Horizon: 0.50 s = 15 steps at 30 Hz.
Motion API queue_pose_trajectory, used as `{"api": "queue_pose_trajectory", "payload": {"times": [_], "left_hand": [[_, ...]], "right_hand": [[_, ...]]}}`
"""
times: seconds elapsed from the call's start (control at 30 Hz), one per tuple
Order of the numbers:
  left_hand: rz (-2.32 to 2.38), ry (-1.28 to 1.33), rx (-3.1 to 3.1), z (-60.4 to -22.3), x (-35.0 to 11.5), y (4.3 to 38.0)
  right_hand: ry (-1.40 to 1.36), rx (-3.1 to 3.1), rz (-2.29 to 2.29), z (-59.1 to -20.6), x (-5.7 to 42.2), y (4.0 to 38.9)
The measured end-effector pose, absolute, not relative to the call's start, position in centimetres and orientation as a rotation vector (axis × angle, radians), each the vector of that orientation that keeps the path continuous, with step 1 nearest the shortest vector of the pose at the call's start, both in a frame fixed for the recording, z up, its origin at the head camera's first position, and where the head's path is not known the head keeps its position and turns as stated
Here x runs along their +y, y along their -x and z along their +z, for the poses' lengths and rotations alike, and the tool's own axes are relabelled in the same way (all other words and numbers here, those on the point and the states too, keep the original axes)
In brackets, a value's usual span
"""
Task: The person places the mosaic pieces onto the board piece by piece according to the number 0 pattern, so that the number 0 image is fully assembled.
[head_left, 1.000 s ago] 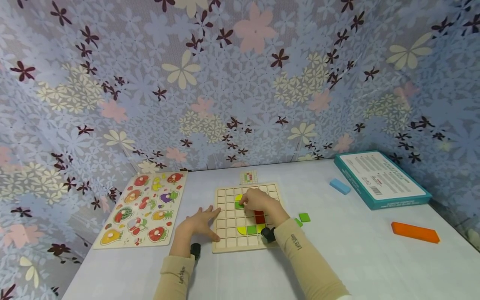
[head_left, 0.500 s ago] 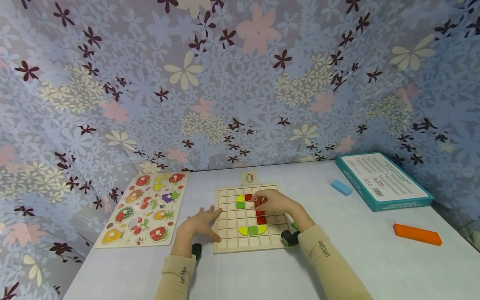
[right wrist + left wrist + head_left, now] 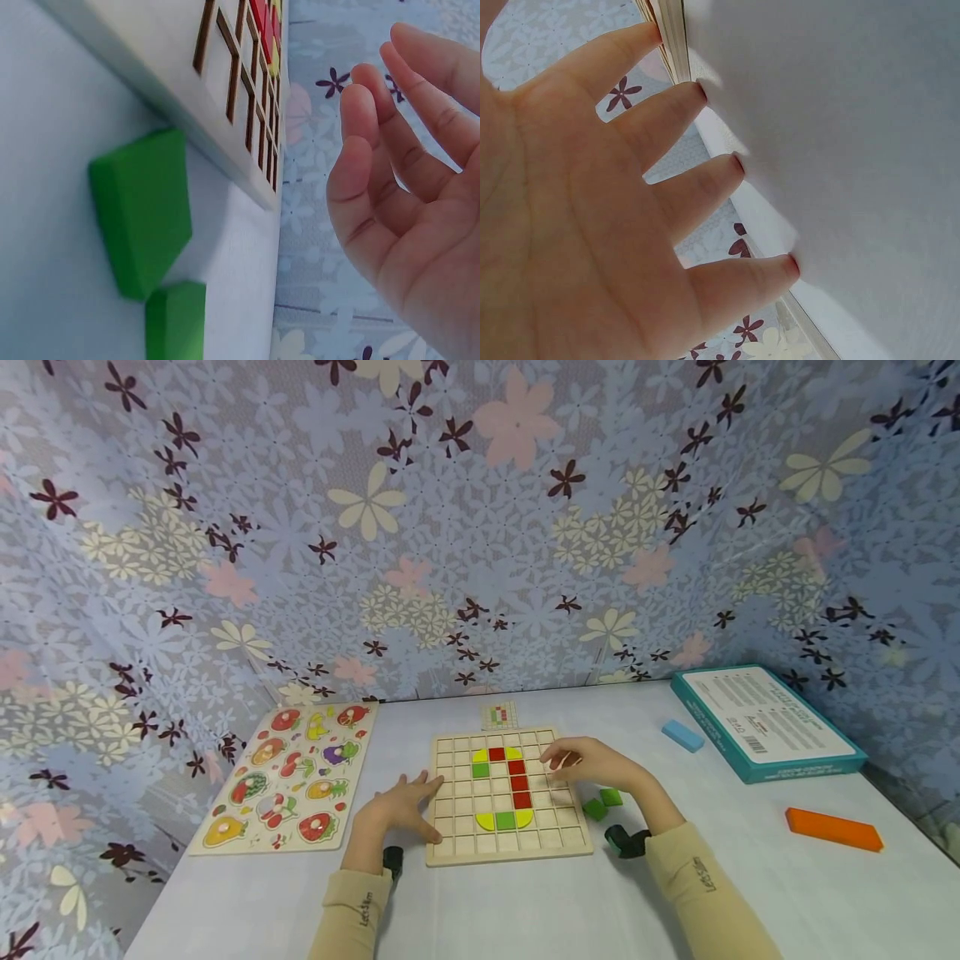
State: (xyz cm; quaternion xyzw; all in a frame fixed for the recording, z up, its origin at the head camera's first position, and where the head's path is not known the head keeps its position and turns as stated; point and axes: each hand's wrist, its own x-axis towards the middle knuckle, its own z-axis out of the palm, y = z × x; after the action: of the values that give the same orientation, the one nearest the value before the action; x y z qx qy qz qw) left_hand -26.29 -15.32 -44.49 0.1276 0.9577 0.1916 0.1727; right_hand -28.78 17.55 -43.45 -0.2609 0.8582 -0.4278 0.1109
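A wooden grid board [image 3: 457, 829] lies on the table with red, yellow and green tiles set in its squares. The red tiles [image 3: 519, 782] form a short column, with rounded yellow tiles [image 3: 486, 822] and green tiles [image 3: 506, 820] around it. My left hand [image 3: 397, 807] is spread at the board's left side, thumb and index finger at its edge. Its other fingertips [image 3: 739, 163] rest on the table. Over the board's right edge hovers my right hand [image 3: 596, 766], fingers loosely bent and holding nothing. Two loose green square tiles [image 3: 142, 210] lie beside the board below it.
A small pattern card [image 3: 499, 715] sits behind the board. To the left lies a fruit peg puzzle [image 3: 300, 793]. On the right are a blue block [image 3: 682, 735], an orange bar [image 3: 834, 829] and a teal-edged box [image 3: 765, 718]. A floral curtain [image 3: 420, 610] hangs behind.
My right hand has drawn away rightward from the tiles, uncovering the red column and a yellow tile at its top. The loose green tiles show again. My left hand has stayed in place.
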Motion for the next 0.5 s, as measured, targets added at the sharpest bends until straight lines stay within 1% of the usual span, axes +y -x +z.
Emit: {"api": "queue_pose_trajectory", "payload": {"times": [0.27, 0.5], "left_hand": [[0.549, -0.362, 2.716, -44.5, -15.3, 26.3], [0.549, -0.355, 2.715, -44.5, -15.3, 26.3]], "right_hand": [[0.743, 2.517, -1.289, -44.5, 19.8, 28.3], [0.601, 2.510, -1.306, -45.3, 21.9, 28.2]]}}
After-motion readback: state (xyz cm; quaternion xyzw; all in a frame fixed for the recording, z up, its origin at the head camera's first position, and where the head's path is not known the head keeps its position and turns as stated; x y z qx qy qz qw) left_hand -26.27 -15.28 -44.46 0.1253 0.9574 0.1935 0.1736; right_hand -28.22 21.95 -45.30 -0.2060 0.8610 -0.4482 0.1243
